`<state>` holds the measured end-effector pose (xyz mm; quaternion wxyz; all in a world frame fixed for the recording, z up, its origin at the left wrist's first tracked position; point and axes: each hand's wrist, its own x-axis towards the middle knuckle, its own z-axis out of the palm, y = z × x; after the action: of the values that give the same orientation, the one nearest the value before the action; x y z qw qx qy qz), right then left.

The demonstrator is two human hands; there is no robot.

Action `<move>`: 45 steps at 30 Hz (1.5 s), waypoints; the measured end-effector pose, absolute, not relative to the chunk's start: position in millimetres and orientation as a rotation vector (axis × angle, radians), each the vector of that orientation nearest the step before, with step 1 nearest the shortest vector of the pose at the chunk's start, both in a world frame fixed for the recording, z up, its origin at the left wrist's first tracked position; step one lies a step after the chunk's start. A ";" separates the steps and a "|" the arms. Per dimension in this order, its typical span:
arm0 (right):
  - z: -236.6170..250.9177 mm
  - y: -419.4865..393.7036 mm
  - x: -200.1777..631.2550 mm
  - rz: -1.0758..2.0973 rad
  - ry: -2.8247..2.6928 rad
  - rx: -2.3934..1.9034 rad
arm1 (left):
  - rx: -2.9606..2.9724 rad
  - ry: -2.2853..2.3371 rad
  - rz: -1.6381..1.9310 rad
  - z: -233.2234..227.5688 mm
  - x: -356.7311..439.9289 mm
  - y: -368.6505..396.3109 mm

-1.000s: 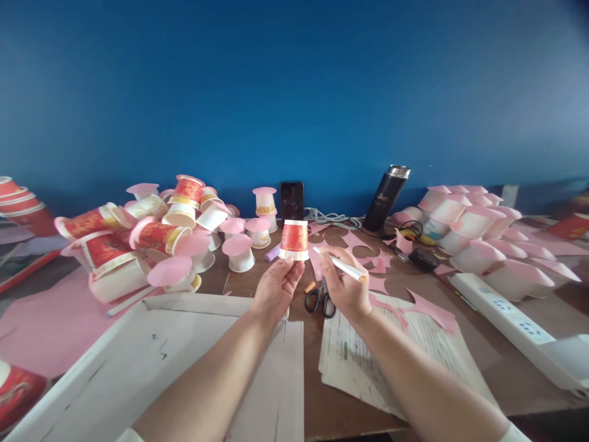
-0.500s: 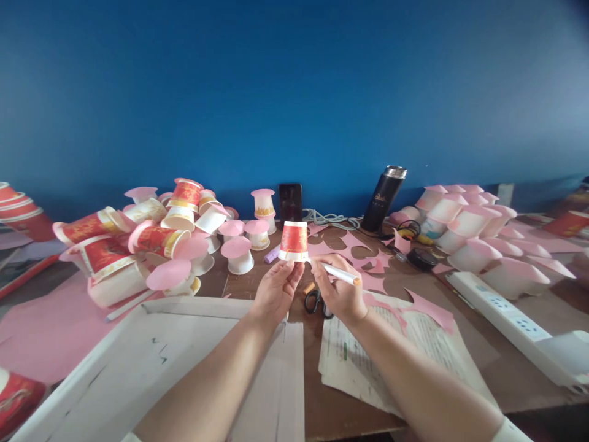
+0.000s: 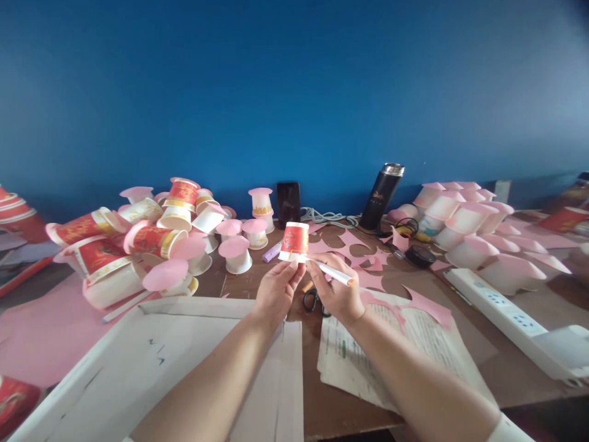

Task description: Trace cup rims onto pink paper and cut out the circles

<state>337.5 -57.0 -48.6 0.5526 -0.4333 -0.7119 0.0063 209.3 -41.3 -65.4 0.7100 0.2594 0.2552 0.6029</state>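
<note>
A red and white paper cup (image 3: 295, 238) is held upside down in front of me, its narrow end up and slightly tilted. My left hand (image 3: 276, 288) pinches it near its lower rim. In my right hand (image 3: 338, 291) is a white marker pen (image 3: 335, 272) with an orange end. The pen's tip points at the cup's lower edge; whether it touches is too small to tell. Below the hands lie black-handled scissors (image 3: 311, 300) and a small orange cap (image 3: 308, 286).
Cups with pink paper discs (image 3: 168, 274) crowd the left; more pink-topped cups (image 3: 513, 273) stand at right. Behind are a phone (image 3: 288, 202) and a black flask (image 3: 383, 195). A power strip (image 3: 497, 304), pink scraps (image 3: 430, 306), printed sheets (image 3: 354, 362) and white card (image 3: 197, 344) cover the table.
The cup has tilted a little in my left hand, its top leaning right. Both hands stay close together, and the whole view has shifted slightly.
</note>
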 end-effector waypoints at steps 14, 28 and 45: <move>-51.0 -55.7 336.4 -0.022 -1.715 -1.004 | 0.683 0.581 1.325 -68.1 212.4 -41.7; -51.4 -55.2 336.2 -0.036 -1.736 -0.989 | 0.728 0.589 1.339 -75.6 212.7 -37.3; -51.7 -57.0 334.8 0.000 -1.754 -1.021 | 0.750 0.588 1.334 -76.6 212.0 -36.5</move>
<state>334.8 -57.0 -51.7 0.5279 -0.4274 -0.7339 -0.0002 212.0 -36.5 -76.6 0.6823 0.3343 0.2623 0.5949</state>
